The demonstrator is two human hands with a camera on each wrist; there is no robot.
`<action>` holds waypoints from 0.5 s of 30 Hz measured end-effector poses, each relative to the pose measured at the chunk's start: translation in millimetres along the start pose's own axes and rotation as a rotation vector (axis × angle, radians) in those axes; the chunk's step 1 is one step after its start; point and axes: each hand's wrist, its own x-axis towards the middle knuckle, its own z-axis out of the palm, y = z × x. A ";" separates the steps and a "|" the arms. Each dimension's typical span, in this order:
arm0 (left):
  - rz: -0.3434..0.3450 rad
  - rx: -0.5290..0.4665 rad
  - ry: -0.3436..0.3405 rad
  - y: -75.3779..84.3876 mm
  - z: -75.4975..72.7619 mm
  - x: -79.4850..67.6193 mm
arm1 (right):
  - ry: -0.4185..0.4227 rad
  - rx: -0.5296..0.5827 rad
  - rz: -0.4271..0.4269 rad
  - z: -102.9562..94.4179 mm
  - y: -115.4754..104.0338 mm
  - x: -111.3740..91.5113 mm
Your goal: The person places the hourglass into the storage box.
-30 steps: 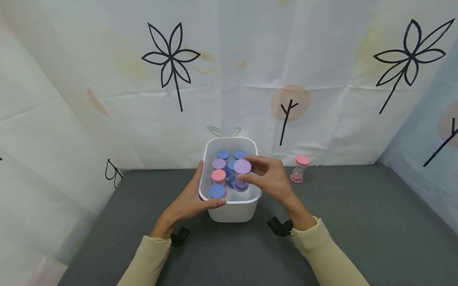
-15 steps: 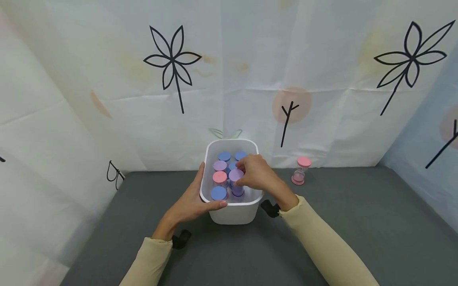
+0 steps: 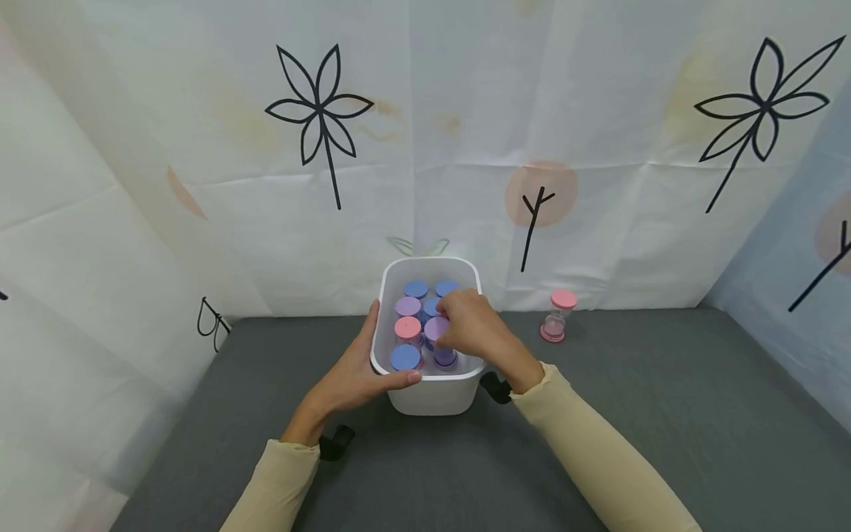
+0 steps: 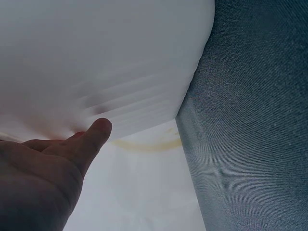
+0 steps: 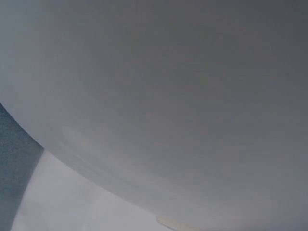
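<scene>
A white plastic bin (image 3: pixel 432 397) stands on the table with several small hourglasses in it, capped in blue, purple and pink. My left hand (image 3: pixel 352 380) lies along its left side, thumb straight over the front rim. In the left wrist view, the fingers (image 4: pixel 96 137) touch the bin's outer wall (image 4: pixel 120 62). My right hand (image 3: pixel 479 325) reaches in over the right rim and pinches a purple hourglass (image 3: pixel 436 329), upright in the front right part; its fingertips are partly hidden. The right wrist view is filled mostly by the bin's outer wall (image 5: pixel 159 106).
A pink hourglass (image 3: pixel 557 316) stands upright on the dark grey table (image 3: pixel 665 399), right of the bin. A white printed cloth (image 3: pixel 465 111) hangs close behind the bin and at the sides. Inside the bin, a pink-capped hourglass (image 3: pixel 408 329) and a blue-capped one (image 3: pixel 405 357) stand beside the purple one.
My right hand has moved left and lowered the purple hourglass deeper into the bin, then shifted only slightly in the last half second. My left hand has stayed on the bin.
</scene>
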 end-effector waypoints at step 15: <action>-0.009 0.017 0.007 1.1 0.0 0.0 | 0.168 0.415 -0.043 -2.4 14.4 -23.3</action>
